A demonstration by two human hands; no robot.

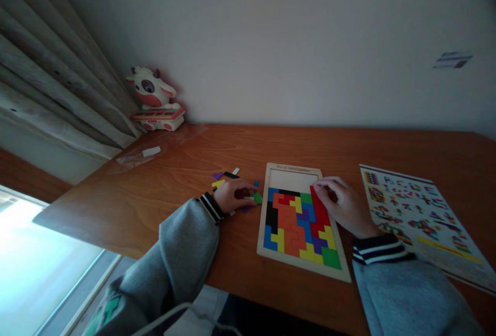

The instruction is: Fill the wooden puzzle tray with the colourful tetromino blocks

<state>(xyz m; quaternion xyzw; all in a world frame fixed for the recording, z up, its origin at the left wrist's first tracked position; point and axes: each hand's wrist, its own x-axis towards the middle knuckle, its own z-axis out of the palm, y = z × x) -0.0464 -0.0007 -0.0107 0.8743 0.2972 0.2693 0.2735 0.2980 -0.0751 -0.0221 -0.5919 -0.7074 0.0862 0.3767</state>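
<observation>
A wooden puzzle board lies flat on the desk, its lower part filled with coloured block pieces and a bare strip at its top. My right hand is over the board's right edge, thumb and fingertips closed together at the top of a red puzzle piece. To the left of the board, my left hand has its fingers curled around a green puzzle piece. Around that hand are loose pieces, among them a purple piece, a black piece and a blue piece, some partly hidden by it.
A printed pattern sheet lies right of the board, partly under my right sleeve. A cow toy with a keyboard stands at the back left. Clear plastic wrapping lies on the brown desk. A pale cable crosses below.
</observation>
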